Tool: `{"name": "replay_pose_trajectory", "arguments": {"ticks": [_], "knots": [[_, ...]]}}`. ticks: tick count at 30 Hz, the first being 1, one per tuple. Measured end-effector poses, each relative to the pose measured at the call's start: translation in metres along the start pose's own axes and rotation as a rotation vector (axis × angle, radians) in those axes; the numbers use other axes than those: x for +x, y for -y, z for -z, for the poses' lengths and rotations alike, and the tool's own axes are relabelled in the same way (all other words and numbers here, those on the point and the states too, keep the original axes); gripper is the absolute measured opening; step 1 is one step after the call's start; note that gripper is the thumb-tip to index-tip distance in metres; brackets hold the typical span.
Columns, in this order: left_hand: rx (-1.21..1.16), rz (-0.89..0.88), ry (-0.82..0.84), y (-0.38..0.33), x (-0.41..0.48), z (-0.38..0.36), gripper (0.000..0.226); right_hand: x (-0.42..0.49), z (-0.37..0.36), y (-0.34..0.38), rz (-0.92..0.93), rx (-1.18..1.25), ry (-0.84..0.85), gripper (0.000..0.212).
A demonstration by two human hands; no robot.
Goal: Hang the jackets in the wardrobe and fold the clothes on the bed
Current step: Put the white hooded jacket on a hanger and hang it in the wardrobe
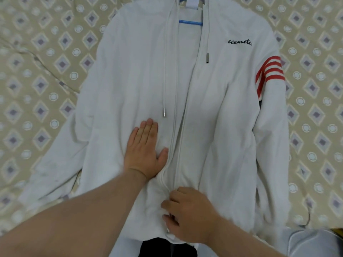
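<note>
A white zip-up hooded jacket lies flat, front up, on the bed, with black lettering on the chest and red stripes on one sleeve. A blue hanger shows inside its open neck. My left hand lies flat with straight fingers on the jacket's left front panel, beside the zip. My right hand has its fingers curled and pinches the jacket's front at the zip near the bottom hem. Two drawstrings with metal tips hang down the chest.
The bed is covered by a beige sheet with a diamond and circle pattern, wrinkled at the left. A dark garment peeks out below the jacket's hem. Something grey sits at the bottom right corner.
</note>
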State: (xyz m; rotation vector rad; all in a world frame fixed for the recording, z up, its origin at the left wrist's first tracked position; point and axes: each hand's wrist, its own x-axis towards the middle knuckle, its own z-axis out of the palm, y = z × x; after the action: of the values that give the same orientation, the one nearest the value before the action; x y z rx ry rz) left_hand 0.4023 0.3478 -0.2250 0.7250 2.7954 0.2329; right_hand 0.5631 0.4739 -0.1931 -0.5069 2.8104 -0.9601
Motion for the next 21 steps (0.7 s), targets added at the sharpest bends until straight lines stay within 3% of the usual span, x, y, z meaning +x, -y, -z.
{"name": "replay_pose_trajectory", "arguments": {"ticks": [4, 9, 15, 21], "knots": [[-0.028, -0.001, -0.020, 0.002, -0.002, 0.000, 0.083, -0.006, 0.007, -0.002, -0.013, -0.033, 0.168, 0.029], [-0.168, 0.022, -0.056, 0.003, -0.015, 0.012, 0.081, -0.008, 0.015, 0.004, -0.127, -0.026, 0.150, 0.026], [-0.244, 0.071, -0.074, 0.006, -0.108, 0.004, 0.079, -0.004, 0.013, 0.019, -0.302, -0.030, 0.090, 0.013], [-0.092, 0.054, 0.061, 0.004, -0.136, -0.007, 0.114, -0.006, 0.010, 0.025, -0.407, -0.074, 0.076, 0.012]]}}
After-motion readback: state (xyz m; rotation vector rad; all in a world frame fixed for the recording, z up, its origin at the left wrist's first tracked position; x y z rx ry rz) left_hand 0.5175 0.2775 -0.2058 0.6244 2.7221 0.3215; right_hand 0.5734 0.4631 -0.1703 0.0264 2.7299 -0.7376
